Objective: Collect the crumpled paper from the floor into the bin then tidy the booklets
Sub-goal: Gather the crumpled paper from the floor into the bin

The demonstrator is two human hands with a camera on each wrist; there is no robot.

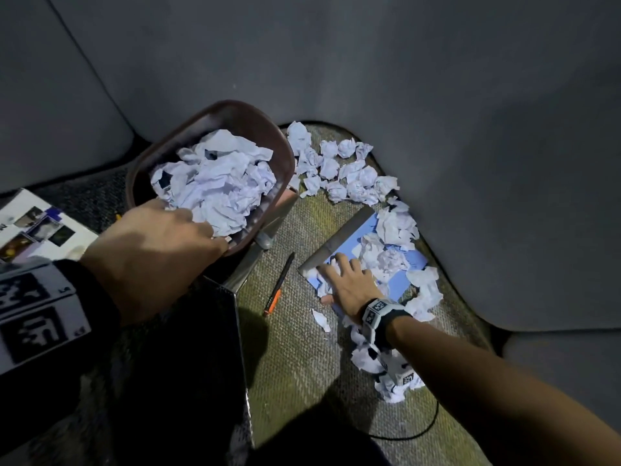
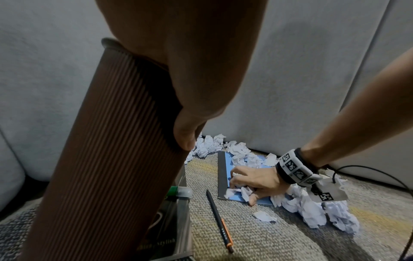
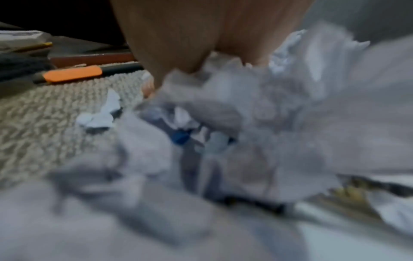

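A brown ribbed bin [image 1: 235, 111] [image 2: 100, 159] is tilted, filled with crumpled paper [image 1: 218, 183]. My left hand [image 1: 218, 240] grips its near rim, the thumb [image 2: 185, 139] pressed on the outer wall. Several loose paper balls [image 1: 349, 176] lie on the carpet and over a blue booklet [image 1: 356, 243] [image 2: 228, 159]. My right hand [image 1: 342, 277] [image 2: 245, 185] is down on that booklet, fingers curled round crumpled paper [image 2: 236, 191]. The right wrist view is blurred, full of white paper [image 3: 245, 123].
A black and orange pen [image 1: 279, 284] [image 2: 219, 220] [image 3: 73, 74] lies on the carpet between bin and booklet. A photo booklet [image 1: 37, 227] sits far left, a dark book [image 1: 188, 348] under the bin. Grey padded panels [image 1: 437, 95] close the corner. A black cable [image 1: 423, 428] runs near my right arm.
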